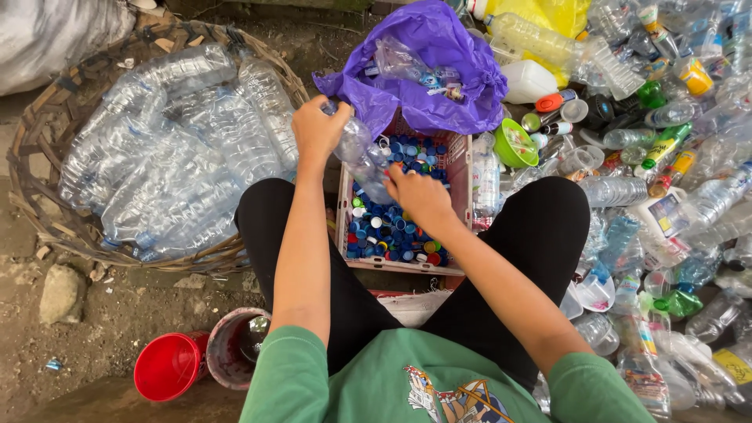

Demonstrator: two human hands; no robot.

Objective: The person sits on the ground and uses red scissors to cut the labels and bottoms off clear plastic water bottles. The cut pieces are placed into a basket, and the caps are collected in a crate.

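Clear plastic bottle (362,153): I am holding it over the pink crate (464,168) of bottle caps (395,227), long axis slanting from my left hand (316,129), fingers wrapping the upper end, down to my right hand (419,197), fingers closing at the lower end. Woven basket (47,207) of bottles lying to my left.

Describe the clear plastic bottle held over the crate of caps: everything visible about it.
The clear plastic bottle is thin, transparent and somewhat crumpled, apparently empty. It lies tilted across the near-left corner of the red crate, which holds mostly blue bottle caps. The left hand grips its upper end, hiding that part; the right hand closes over its lower end, so whether a cap is on cannot be told. It is held above the caps, apart from the wicker basket of similar bottles.
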